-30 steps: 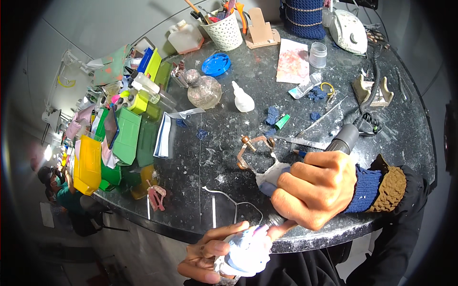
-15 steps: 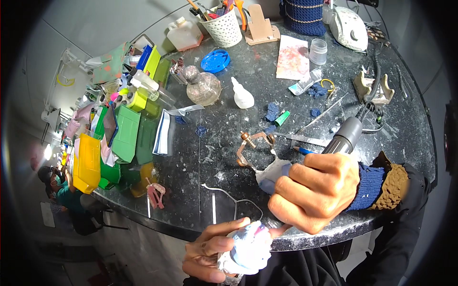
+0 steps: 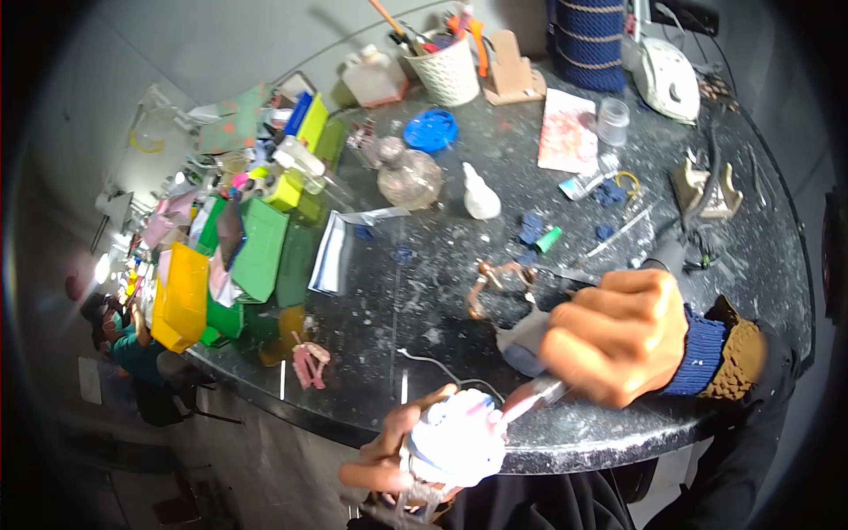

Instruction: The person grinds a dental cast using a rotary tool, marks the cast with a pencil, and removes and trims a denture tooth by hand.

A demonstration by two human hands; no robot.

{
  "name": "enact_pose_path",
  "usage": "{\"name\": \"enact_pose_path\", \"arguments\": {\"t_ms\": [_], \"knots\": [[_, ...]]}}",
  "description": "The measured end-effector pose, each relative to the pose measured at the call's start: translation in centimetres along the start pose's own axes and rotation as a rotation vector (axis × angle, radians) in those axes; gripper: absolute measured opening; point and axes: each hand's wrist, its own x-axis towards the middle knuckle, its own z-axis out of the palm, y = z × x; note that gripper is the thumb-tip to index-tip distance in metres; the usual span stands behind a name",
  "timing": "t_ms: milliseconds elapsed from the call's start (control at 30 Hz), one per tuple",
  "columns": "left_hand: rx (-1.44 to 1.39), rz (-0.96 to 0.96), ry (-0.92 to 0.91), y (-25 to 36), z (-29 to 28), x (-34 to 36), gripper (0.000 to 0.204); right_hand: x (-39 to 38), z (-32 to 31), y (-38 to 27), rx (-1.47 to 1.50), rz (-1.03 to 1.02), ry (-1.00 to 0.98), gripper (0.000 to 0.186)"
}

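My left hand [image 3: 382, 459] is closed around a rounded white cast [image 3: 455, 446] with bluish and pinkish patches, held up at the bench's front edge. Bright glare washes out much of its surface, and a metal frame shows below it. My right hand [image 3: 618, 340], blurred by motion, is wrapped round a dark corded rotary handpiece [image 3: 669, 254]. The tool's front end points down toward the cast; whether it touches cannot be seen. Just left of my right fist lies a grey-white plaster piece [image 3: 523, 340], partly hidden by the hand, beside a copper-coloured hinged frame [image 3: 496, 281].
Beyond the hands stand a white dropper bottle [image 3: 481, 194], a round glass bottle [image 3: 411, 179] and a handpiece rest [image 3: 709, 188]. Green [image 3: 261, 252] and yellow bins [image 3: 183, 296] line the left edge. A pink hinged piece [image 3: 309, 364] lies near the front. A person [image 3: 128, 340] sits far left.
The whole view has shifted, so the bench things appear farther right and lower. My right hand has moved slightly away from me with the handpiece. The cast has turned a little and looks brighter.
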Motion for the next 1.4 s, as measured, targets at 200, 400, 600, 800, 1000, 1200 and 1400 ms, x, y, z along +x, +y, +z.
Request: {"name": "enact_pose_path", "arguments": {"t_ms": [200,400,600,800,1000,1200,1400], "knots": [[0.618,0.174,0.004,-0.7,-0.9,1.5,0.057,0.2,-1.4,-0.6,0.216,0.465,-0.078,0.043],[1.046,-0.073,0.025,2.7,2.4,1.9,0.079,1.2,-2.1,-0.4,0.539,0.728,-0.119,0.033],[0.061,-0.911,0.219,4.8,3.7,6.3,0.064,1.0,-2.5,-0.6,1.02,0.833,-0.311,0.034],[0.459,-0.112,0.022,0.9,3.2,3.3,0.06,1.0,-2.1,-0.8,1.209,0.831,-0.354,0.035],[0.76,0.423,0.073,-2.1,3.2,2.0,0.067,1.0,-2.7,-1.2,1.255,0.93,-0.367,0.032],[0.418,0.164,0.098,-2.6,3.7,0.9,0.063,1.2,-3.5,-2.3,1.077,0.894,-0.345,0.025],[-0.115,-0.715,0.127,0.2,3.8,2.6,0.068,0.8,-3.3,-2.9,0.936,0.746,-0.125,0.026]]}}
